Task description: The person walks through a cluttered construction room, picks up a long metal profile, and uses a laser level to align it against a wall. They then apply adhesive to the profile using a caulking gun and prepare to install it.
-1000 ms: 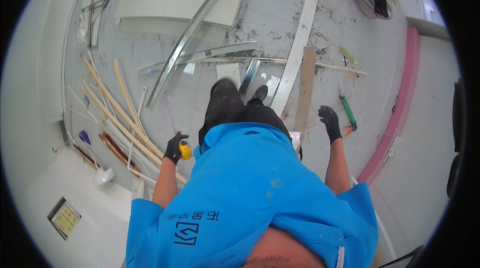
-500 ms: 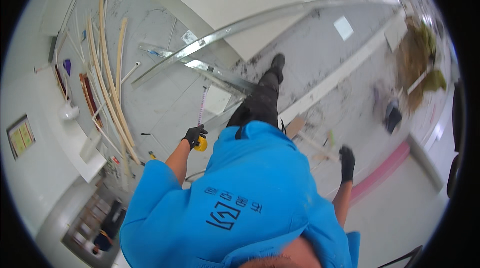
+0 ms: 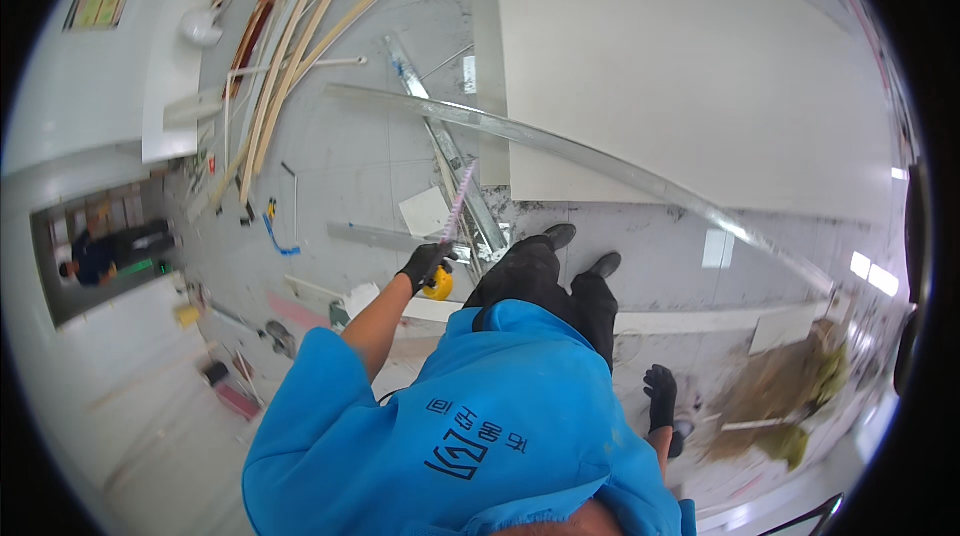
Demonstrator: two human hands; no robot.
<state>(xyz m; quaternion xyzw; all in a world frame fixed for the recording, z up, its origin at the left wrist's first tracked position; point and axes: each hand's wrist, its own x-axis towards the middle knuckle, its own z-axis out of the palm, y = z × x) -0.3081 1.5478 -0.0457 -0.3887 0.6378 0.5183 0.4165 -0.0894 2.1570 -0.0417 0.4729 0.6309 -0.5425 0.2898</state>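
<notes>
My left hand (image 3: 424,264), in a black glove, is closed around a yellow tape measure (image 3: 438,284). Its pale printed blade (image 3: 459,202) sticks out away from me over the floor, above some crossing metal profiles (image 3: 446,144). A small white square piece (image 3: 425,211) lies just left of the blade. My right hand (image 3: 660,396), also gloved in black, hangs low at my right side with its fingers loosely bent and apart, and nothing shows in it. Ahead of my feet a long silver metal channel (image 3: 600,161) stretches across the floor.
A large white panel (image 3: 690,76) lies ahead beyond the channel. Wooden strips (image 3: 310,36) and pipes are piled at far left. A brown and green heap (image 3: 770,401) sits at right. Another person (image 3: 100,256) is in a doorway at left. A white strip (image 3: 700,321) lies behind my feet.
I have turned to my left, so the panel and channel now lie straight ahead and both my shoes show. The tape measure stays in my left hand, its blade now over the metal profiles.
</notes>
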